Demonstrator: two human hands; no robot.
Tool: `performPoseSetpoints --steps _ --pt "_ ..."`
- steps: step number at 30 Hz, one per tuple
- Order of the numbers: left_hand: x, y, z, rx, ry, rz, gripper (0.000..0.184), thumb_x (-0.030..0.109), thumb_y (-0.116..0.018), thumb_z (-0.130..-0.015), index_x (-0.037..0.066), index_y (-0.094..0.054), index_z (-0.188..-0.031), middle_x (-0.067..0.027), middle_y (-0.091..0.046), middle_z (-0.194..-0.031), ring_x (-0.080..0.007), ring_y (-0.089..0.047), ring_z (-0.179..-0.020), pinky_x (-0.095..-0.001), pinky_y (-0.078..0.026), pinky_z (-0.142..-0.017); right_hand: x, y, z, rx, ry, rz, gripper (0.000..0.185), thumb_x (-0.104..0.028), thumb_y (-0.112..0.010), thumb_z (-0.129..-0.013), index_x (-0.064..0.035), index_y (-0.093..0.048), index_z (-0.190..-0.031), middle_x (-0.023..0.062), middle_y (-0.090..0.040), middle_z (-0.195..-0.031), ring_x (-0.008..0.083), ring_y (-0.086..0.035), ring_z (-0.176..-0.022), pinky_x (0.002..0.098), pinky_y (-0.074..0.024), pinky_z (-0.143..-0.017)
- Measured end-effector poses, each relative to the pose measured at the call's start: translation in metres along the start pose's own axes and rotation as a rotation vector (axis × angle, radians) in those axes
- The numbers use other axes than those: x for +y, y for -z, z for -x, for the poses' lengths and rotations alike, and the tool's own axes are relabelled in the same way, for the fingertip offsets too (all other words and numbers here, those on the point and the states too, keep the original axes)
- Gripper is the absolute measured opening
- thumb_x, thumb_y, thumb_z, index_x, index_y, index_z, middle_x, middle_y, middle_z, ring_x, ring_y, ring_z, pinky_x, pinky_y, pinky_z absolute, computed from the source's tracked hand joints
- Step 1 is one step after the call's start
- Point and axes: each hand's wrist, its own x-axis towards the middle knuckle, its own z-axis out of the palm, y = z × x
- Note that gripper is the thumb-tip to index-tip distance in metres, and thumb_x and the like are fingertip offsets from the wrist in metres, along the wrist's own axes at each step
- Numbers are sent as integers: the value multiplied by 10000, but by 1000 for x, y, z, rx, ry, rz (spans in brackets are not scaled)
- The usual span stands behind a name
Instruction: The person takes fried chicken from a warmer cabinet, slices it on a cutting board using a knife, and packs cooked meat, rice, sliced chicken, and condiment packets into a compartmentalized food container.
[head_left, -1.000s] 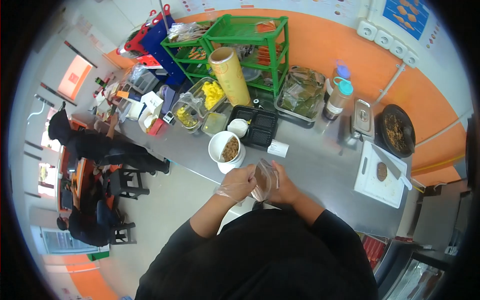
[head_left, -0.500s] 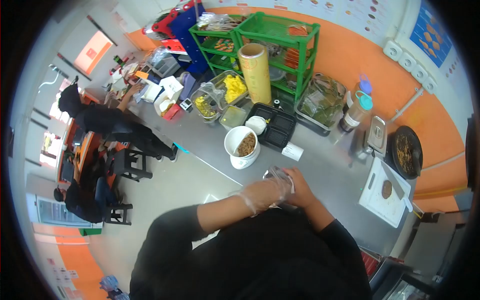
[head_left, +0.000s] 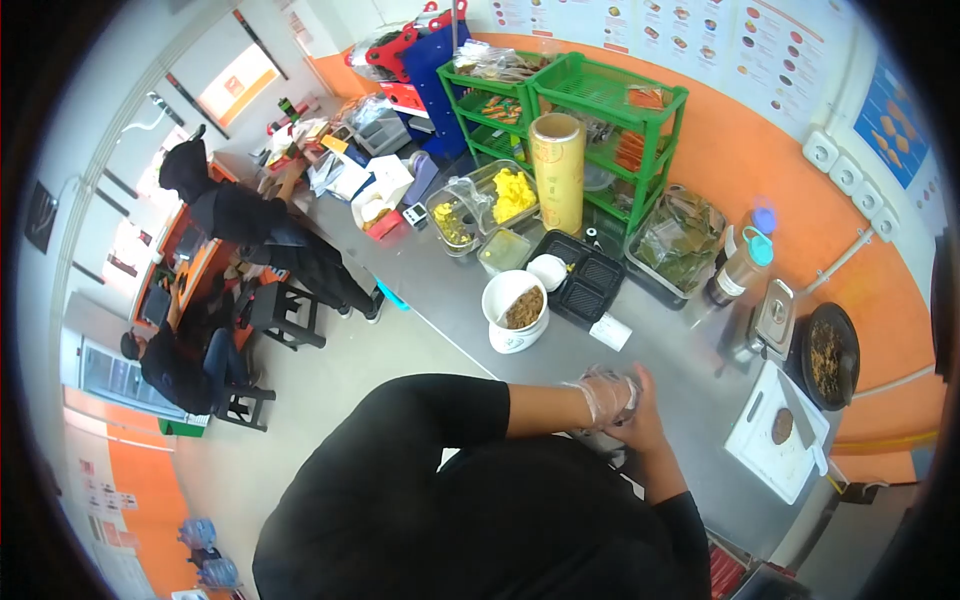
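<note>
My left hand, in a clear plastic glove, is closed at the counter's front edge, against my right hand. The right hand is bare and curled, with its thumb up. Shiny clear plastic shows between them; what they hold is mostly hidden. To their upper left, a white tub of brown shredded food stands on the steel counter. Behind it are a white round item and a black compartment tray, with a white paper slip by the tray.
A yellow roll stands before a green rack. Rightward are a leaf-filled tray, bottles, a steel container, a black pan and a cutting board with a knife and a brown patty. Two people are at the left.
The view has swung, so the counter items sit further right and lower. My hands have moved right along the counter edge and closed together; the bag that showed between them is now mostly hidden.
</note>
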Motion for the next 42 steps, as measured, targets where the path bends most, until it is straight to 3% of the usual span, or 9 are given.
performPoseSetpoints --steps 5,7,12,16,17,24,31,36,42 --pt "2 -13 2 80 -26 192 452 185 -731 -722 91 -588 -1140 -115 -682 -990 -309 -668 -936 -422 -507 -819 35 10 18 -197 -200 -59 1089 -197 -907 -489 -11 -337 -1398 216 -415 -1379 374 -436 -1259 436 -359 -1063" --pt "5 26 20 -273 8 31 387 209 -653 -798 153 -565 -1171 -118 -671 -1031 -298 -671 -912 -436 -515 -778 40 8 18 -212 -208 -50 1059 -176 -891 -494 -21 -353 -1393 214 -406 -1388 378 -437 -1255 430 -360 -1064" --pt "-8 30 43 -146 0 125 318 223 -567 -847 166 -562 -1160 -134 -667 -946 -277 -678 -829 -435 -526 -704 36 5 14 -209 -222 -208 1040 -191 -891 -553 -49 -339 -1423 198 -440 -1377 366 -459 -1252 420 -359 -1072" --pt "3 62 77 -251 267 318 309 219 -585 -845 136 -560 -1142 -129 -655 -899 -285 -669 -796 -426 -530 -688 29 18 6 -93 -488 -1085 1031 -439 -782 -735 -94 -199 -1513 168 -360 -1464 296 -372 -1356 401 -346 -1090" --pt "2 67 92 -73 35 372 338 206 -631 -830 110 -556 -1145 -145 -644 -988 -296 -655 -874 -416 -525 -739 22 26 0 -56 -607 -1340 989 -536 -696 -807 -105 -171 -1525 160 -315 -1498 283 -361 -1366 396 -341 -1093" --pt "4 65 96 584 -273 566 615 104 -747 -752 27 -485 -1304 -168 -599 -1179 -348 -584 -1087 -410 -471 -920 -42 90 -60 -123 -449 -1174 797 -416 -614 -849 -138 -250 -1501 114 -354 -1455 253 -377 -1342 373 -319 -1096" --pt "0 49 94 564 -109 354 550 242 -670 -817 51 -497 -1302 -174 -542 -1277 -325 -531 -1172 -422 -408 -1018 -27 60 -56 -151 -672 -1311 649 -294 -584 -891 -145 -295 -1452 103 -425 -1371 252 -443 -1281 355 -381 -1053" --pt "-17 20 69 470 -232 223 375 209 -574 -859 65 -573 -1205 -139 -599 -1203 -287 -573 -1117 -418 -427 -986 -35 42 -47 -172 -703 -1429 527 -344 -494 -951 -173 -306 -1412 107 -457 -1359 275 -537 -1187 456 -592 -773" --pt "-12 15 57 327 -149 384 328 199 -533 -873 130 -603 -1186 -121 -631 -1159 -255 -601 -1092 -394 -442 -955 -15 25 -25 -208 -754 -1477 464 -387 -426 -979 -159 -358 -1377 120 -525 -1314 294 -601 -1109 434 -610 -688"
